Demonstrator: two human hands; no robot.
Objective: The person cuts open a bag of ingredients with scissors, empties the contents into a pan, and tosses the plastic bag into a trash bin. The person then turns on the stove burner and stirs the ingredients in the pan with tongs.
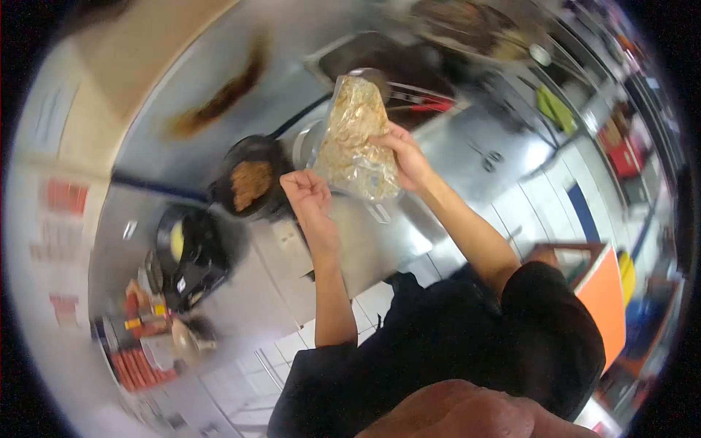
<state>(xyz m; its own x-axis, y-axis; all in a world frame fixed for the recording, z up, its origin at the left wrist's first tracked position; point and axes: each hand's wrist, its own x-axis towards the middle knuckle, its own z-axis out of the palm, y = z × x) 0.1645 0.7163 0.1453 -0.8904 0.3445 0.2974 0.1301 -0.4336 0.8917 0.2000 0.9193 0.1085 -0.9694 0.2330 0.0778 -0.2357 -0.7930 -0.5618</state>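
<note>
At the far left, a loose black plastic bag (201,252) is lying on the work surface, well apart from both hands. To the right of it, a round black pan (250,149) is standing, with a brown, crumbly heap of food (250,184) inside.

Next comes the left hand (308,196). Its fingers are curling inward, just beside the lower left corner of the clear bag; whether they are pinching the plastic, I cannot tell. In the view this hand is overlapping the pan's right edge, so it is the nearer one to the pan; how high it is above, the view is not showing.

Then the clear, wrinkled plastic bag with pale yellow-brown contents (356,135) is hanging between the two hands. Its long axis is running away from the person, almost straight forward, and its broad end is lying toward the body. The pan is therefore lying on the bag's left side.

The right hand (401,152) is clamping the bag at its right edge, with the thumb resting over the plastic. Farther right, dark-handled scissors (489,158) are lying on the metal counter (454,155).
</note>
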